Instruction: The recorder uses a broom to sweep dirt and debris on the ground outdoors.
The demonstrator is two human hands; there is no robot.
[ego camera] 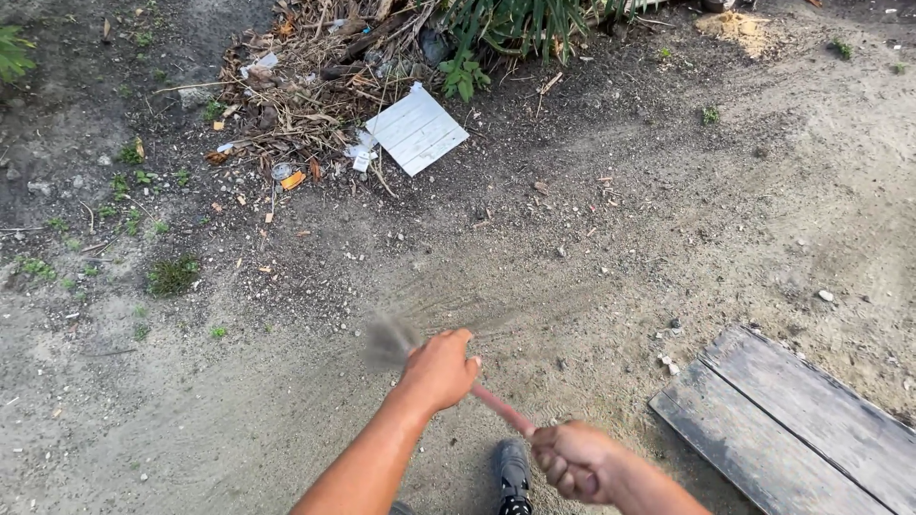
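You have the broom (448,377) in both hands at the lower middle of the frame. Your left hand (441,370) sits forward on the reddish handle (504,410), fingers clamped round it just behind the head; your right hand (572,460) grips the back end near your body, fingers closed tight on it too. The bristles (389,341) show as a grey blur just left of the left hand, low over the dirt (286,381), so the head is mid-stroke

Faint curved scratch lines in the soil above your hands run toward the litter pile (305,105) at the upper left, where dry stalks, scraps and a white slatted panel (417,129) lie. To do this well, keep the forward hand as the pivot and let the rear hand drive, with short strokes aimed toward that pile rather than sideways. Keep the bristles light on the ground: this loose, dusty soil will probably lift and scatter if you press hard, and small stones may skip past the heap

Watch the grey plank (792,429) at the lower right, well apart from the head now but within a wide backswing, and keep your shoe (512,475), just below the handle, clear of it
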